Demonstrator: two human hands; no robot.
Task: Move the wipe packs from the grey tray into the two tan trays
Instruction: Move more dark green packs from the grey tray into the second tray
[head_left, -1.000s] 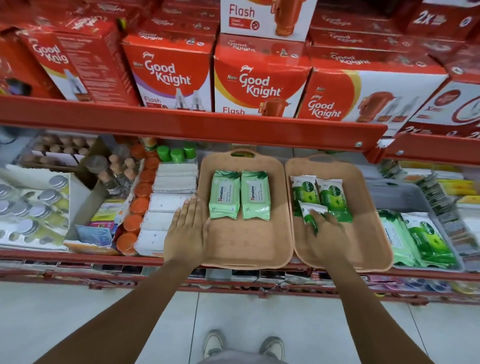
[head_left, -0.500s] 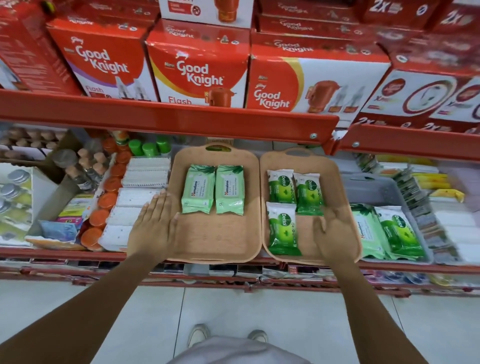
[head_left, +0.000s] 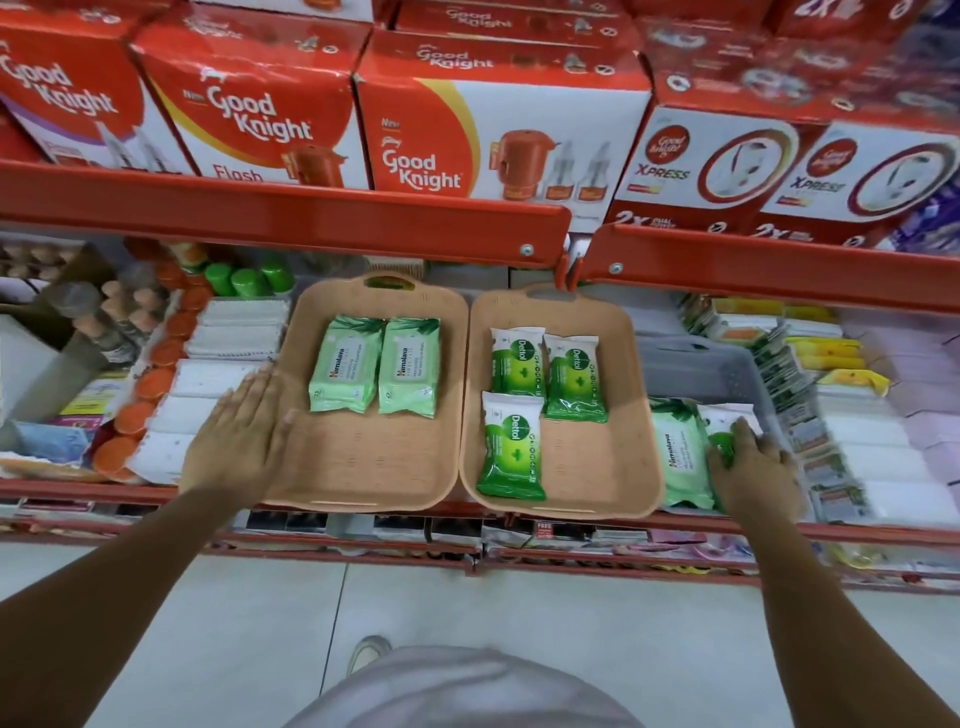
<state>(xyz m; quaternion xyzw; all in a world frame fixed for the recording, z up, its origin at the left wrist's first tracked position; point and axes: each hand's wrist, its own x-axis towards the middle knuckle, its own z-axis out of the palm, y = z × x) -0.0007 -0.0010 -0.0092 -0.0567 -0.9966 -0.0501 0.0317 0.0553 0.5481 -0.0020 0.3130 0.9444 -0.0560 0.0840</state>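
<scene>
Two tan trays sit side by side on the shelf. The left tan tray (head_left: 363, 457) holds two pale green Himalaya packs (head_left: 376, 366). In the right tan tray (head_left: 597, 467) lie three dark green Dettol packs (head_left: 519, 405). The grey tray (head_left: 696, 369) on the right holds a pale green Himalaya pack (head_left: 678, 457) and a Dettol pack (head_left: 724, 421). My right hand (head_left: 758, 473) is down on that Dettol pack, fingers curled over it and hiding most of it. My left hand (head_left: 244, 436) lies flat on the left tan tray's left rim, holding nothing.
A red shelf rail (head_left: 285, 218) overhangs the trays' far ends, with Good Knight boxes (head_left: 467, 130) above. White packs and orange-capped bottles (head_left: 150, 395) stand left of the trays. Stacked sachets and packets (head_left: 810, 415) crowd the grey tray's right side.
My right hand let go of the third Dettol pack in the right tan tray and moved right into the grey tray onto another Dettol pack. The left hand stayed on the left tray's rim.
</scene>
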